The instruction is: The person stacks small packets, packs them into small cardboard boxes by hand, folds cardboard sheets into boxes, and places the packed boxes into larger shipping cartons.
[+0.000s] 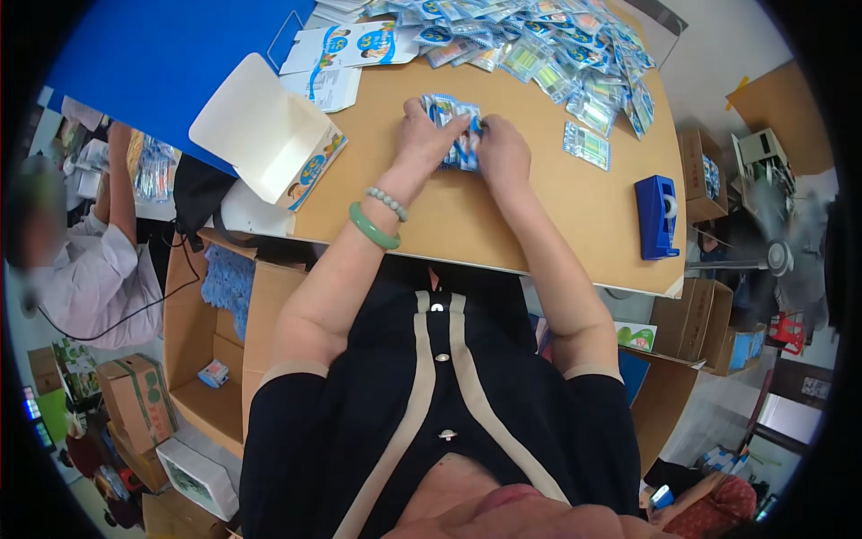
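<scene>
Both hands meet over the wooden table, around a small bunch of blue-and-white packets (464,148). My left hand (429,136), with a bead bracelet and a green bangle at its wrist, grips the bunch from the left, thumb across its front. On the right side, my right hand (503,151) has its fingers closed at the bunch's edge. An open white box (278,135) with a blue printed side stands left of my hands. Beyond them lies a large heap of similar packets (539,49). One loose packet (586,145) rests apart, to the right.
Flat printed cartons (346,49) lie at the table's back left, beside a blue surface (162,54). A blue tape dispenser (658,217) stands near the right edge. An open cardboard box (202,359) is below left. A co-worker in white (108,278) is at the far left.
</scene>
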Available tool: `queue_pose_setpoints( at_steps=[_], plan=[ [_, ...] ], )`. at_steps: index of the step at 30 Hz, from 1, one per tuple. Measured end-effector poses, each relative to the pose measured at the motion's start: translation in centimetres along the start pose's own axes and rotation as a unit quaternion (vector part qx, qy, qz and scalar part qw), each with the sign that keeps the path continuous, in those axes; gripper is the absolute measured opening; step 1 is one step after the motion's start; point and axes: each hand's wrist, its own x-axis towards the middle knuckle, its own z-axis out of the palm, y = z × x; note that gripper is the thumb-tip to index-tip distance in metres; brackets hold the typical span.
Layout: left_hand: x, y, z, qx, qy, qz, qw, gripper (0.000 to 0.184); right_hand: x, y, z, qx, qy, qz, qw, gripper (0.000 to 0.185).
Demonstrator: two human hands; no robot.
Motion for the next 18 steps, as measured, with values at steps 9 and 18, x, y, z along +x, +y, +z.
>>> queue_pose_setpoints(
  at_steps=[9,18],
  plan=[
    [-0.5,1.8,-1.8,-0.08,-0.099,-0.009,0.992,0.061,1.2,0.8,-2.7,0.279,-0.276,0.105,0.914,0.026],
    [0.7,-1.2,0.6,-0.2,-0.099,-0.024,0.974,0.041,-1.8,0.3,-4.6,0.28,-0.223,-0.037,0.933,0.033]
  ],
)
